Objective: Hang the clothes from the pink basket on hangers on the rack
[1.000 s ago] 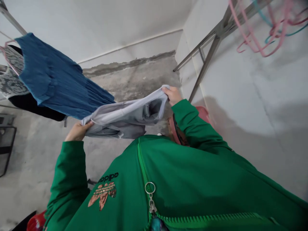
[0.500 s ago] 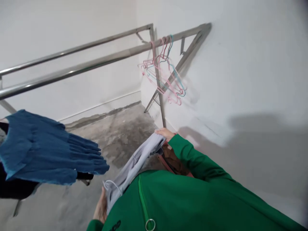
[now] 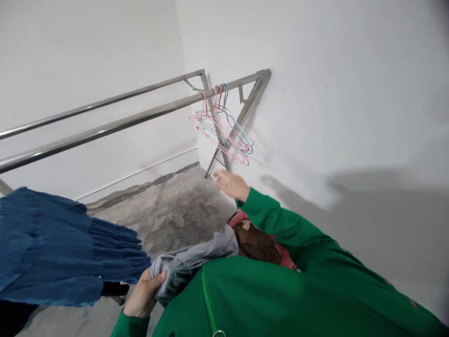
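My left hand [image 3: 144, 294] is closed on one end of a light grey garment [image 3: 205, 248] at the lower middle, thumb on top. The cloth hangs bunched in front of my green jacket, its far end drooping to the right. Apart from the cloth, my right hand [image 3: 232, 185] is raised with its fingers stretched forward and holds nothing. It is just below several pink and blue clothes hangers [image 3: 224, 126], which hang bunched together from the front bar of a metal drying rack [image 3: 115, 132].
A blue dress [image 3: 66, 248] hangs at the lower left, with dark cloth beneath it. Below my right forearm sits a red container [image 3: 287, 256] holding brown cloth [image 3: 257, 241]. White walls meet in the corner behind the rack, above a stained concrete floor [image 3: 168, 217].
My right hand has let go of the grey garment and risen toward the hangers. The garment's right end has dropped. My left hand still grips its end; the view has shifted.
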Demonstrator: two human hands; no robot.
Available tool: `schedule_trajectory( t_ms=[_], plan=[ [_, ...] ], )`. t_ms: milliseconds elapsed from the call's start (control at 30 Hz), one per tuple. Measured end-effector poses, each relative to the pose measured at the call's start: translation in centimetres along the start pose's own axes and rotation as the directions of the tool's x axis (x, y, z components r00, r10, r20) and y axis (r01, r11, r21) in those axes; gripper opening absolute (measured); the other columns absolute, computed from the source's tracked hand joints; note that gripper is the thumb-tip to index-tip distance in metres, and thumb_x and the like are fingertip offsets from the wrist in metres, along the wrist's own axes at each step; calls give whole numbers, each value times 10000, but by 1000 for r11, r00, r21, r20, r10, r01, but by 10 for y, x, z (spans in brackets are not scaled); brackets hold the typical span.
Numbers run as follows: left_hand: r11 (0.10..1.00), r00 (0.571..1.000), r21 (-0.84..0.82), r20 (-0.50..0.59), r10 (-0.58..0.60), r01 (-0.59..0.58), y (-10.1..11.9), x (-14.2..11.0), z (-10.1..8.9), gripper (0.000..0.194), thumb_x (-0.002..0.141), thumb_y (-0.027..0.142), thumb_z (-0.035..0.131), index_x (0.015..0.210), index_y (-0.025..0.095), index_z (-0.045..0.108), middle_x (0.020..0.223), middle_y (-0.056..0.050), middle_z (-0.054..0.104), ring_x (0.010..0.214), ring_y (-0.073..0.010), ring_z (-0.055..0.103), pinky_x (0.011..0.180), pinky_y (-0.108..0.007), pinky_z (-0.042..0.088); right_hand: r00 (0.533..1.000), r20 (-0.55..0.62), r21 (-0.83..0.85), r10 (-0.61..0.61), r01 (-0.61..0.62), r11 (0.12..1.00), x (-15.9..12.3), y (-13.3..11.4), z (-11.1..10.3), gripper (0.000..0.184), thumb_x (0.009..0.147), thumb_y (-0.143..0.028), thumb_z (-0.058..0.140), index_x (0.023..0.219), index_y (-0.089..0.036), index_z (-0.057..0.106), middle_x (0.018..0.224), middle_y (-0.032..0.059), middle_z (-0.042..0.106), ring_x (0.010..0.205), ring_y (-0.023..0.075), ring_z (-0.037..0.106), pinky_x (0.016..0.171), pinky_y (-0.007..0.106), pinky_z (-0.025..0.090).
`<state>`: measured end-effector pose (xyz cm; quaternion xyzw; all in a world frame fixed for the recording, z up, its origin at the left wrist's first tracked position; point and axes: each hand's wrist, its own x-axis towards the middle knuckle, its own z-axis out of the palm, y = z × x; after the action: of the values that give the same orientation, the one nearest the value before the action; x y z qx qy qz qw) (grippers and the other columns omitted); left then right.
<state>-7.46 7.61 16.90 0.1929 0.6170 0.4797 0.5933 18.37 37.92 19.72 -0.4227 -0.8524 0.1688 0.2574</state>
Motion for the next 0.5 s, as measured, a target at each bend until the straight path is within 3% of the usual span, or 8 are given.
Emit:
schedule_trajectory(
  t_ms=[67, 133, 200, 267, 333, 500],
  plan=[
    [1000, 1000, 26, 25, -9, 8, 9, 6, 7, 392, 440, 324, 914, 731, 207, 679, 599, -18, 653, 800, -291, 715, 765, -380, 583, 939, -335, -192, -75, 10, 981, 37, -6, -39, 366, 895, -372, 557, 1180, -142, 568, 1226, 177, 588, 1165, 297, 517, 982, 412, 416],
    [999, 999, 39, 46, -27, 25, 15, 10, 11, 405, 417, 303, 921, 711, 195, 664, 598, -19, 641, 805, -288, 709, 758, -369, 578, 896, -434, -313, -89, -58, 948, 73, -5, -68, 413, 858, -392, 618, 1137, -91, 566, 1193, 214, 580, 1167, 337, 492, 988, 464, 402],
    [998, 998, 45, 57, -34, 31, 19, 13, 12, 397, 427, 310, 923, 692, 185, 655, 598, -22, 635, 807, -282, 705, 756, -356, 574, 916, -399, -391, -42, -129, 911, 103, 0, -82, 318, 843, -300, 631, 1054, -65, 594, 1117, 234, 607, 1111, 350, 515, 950, 483, 411],
    [999, 998, 51, 59, -20, 17, 22, 13, 11, 383, 456, 326, 917, 698, 183, 658, 605, -21, 639, 810, -273, 704, 754, -343, 570, 950, -313, -432, 5, -146, 890, 123, 7, -85, 181, 838, -164, 582, 974, -51, 621, 1048, 247, 633, 1057, 347, 548, 917, 484, 418],
    [999, 999, 53, 44, -5, 2, 26, 12, 11, 377, 486, 351, 910, 716, 181, 663, 626, -23, 652, 819, -267, 707, 742, -326, 568, 960, -280, -426, 9, -133, 895, 134, 12, -83, 162, 831, -84, 520, 943, -48, 631, 1021, 251, 645, 1035, 339, 566, 907, 478, 419],
    [999, 999, 41, -48, -7, 9, 40, 15, 8, 392, 521, 360, 898, 774, 168, 668, 705, -45, 695, 884, -266, 713, 781, -314, 570, 918, -395, -301, 26, -157, 941, 138, 27, -81, 209, 893, -160, 429, 990, -87, 599, 998, 204, 646, 978, 293, 571, 880, 444, 446]
  ],
)
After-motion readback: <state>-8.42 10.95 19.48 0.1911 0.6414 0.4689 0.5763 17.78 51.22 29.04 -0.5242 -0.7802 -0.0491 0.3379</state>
